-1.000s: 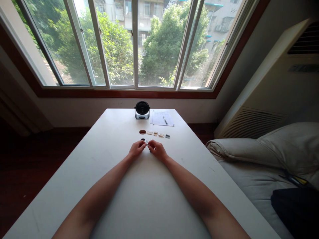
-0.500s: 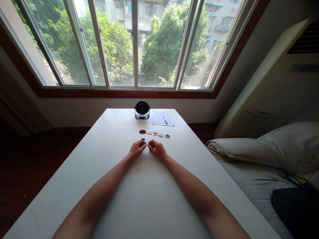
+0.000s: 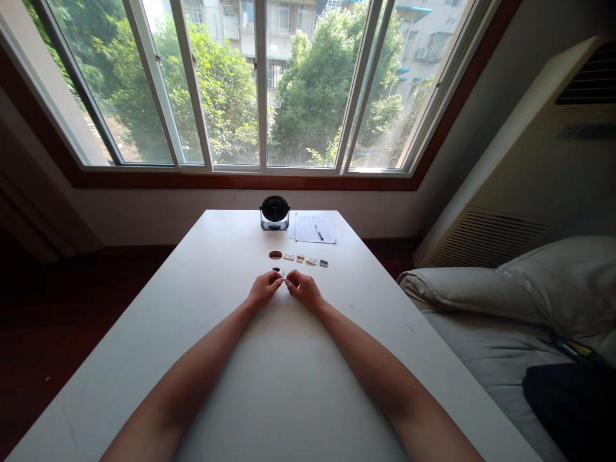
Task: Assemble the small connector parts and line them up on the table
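My left hand (image 3: 264, 287) and my right hand (image 3: 304, 287) meet over the white table (image 3: 289, 359), fingertips nearly touching. Both are closed in a pinch around a thin, pale, wire-like thing (image 3: 283, 276), too small to name. Just beyond my left fingers lies a small black object (image 3: 276, 269), partly hidden by the hand. Past it is a brown oval shape (image 3: 275, 255), a shallow dish or a hole. To its right runs a row of small pieces: pale ones (image 3: 289, 257), brown-and-white ones (image 3: 300, 258), whitish ones (image 3: 311, 261) and dark ones (image 3: 324, 263).
A small black fan (image 3: 274, 210) or similar round device stands at the table's far end. Beside it, a pen (image 3: 319, 232) rests on sheets of paper (image 3: 308, 226). A grey sofa (image 3: 462, 295) borders the right side, and a window (image 3: 262, 90) fills the far wall.
Almost nothing differs. Both hands hold the same place, with at most a tiny shift of the pale thing between the fingertips.
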Demonstrator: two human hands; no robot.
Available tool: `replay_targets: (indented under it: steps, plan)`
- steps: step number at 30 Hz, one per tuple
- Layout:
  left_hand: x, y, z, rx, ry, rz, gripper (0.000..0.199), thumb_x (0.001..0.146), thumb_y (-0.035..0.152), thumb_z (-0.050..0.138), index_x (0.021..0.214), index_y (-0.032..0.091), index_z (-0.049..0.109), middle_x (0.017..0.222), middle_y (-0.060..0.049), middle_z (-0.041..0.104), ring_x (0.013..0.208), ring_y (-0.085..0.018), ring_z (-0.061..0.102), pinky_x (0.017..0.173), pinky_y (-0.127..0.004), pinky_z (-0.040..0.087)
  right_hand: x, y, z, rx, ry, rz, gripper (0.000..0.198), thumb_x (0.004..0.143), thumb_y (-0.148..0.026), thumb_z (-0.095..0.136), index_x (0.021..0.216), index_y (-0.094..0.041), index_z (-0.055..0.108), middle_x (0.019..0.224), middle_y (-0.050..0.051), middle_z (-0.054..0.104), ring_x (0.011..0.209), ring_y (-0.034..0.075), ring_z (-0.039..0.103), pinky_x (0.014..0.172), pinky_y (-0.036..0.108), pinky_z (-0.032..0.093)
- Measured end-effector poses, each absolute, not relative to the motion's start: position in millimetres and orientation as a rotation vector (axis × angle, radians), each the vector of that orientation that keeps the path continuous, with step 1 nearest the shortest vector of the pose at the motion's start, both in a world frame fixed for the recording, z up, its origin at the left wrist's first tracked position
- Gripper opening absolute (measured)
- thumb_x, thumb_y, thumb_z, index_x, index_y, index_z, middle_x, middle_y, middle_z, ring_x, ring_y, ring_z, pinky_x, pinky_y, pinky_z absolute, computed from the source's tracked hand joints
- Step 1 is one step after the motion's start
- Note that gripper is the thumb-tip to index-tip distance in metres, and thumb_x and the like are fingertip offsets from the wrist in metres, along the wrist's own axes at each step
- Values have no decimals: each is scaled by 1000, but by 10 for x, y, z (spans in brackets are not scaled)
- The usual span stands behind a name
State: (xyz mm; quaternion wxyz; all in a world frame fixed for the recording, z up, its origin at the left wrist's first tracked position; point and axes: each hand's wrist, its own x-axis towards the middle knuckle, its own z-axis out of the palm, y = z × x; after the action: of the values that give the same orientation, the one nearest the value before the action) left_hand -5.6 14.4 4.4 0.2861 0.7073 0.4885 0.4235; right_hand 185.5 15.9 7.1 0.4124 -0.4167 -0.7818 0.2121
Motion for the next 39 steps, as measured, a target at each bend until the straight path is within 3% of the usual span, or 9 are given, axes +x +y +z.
replay_targets:
  steps: [23, 39]
  plan:
    - [-51, 117, 100, 1888, 1302, 1115, 29, 88, 42, 53, 76, 18, 64, 71, -2, 64, 67, -16, 56, 64, -26, 42, 1867, 210, 6, -1070, -1991, 529, 16, 90, -36, 56, 87, -23, 64, 70, -1, 65, 61, 13, 54, 63, 24, 42]
    - [-46, 107, 105, 1874, 1268, 1168, 22, 86, 39, 59, 88, 19, 67, 82, -3, 68, 71, -16, 58, 67, -27, 45, 1869, 182, 36, -1090, -1999, 524, 18, 92, -37, 54, 86, -22, 64, 70, -1, 65, 61, 13, 52, 63, 23, 40]
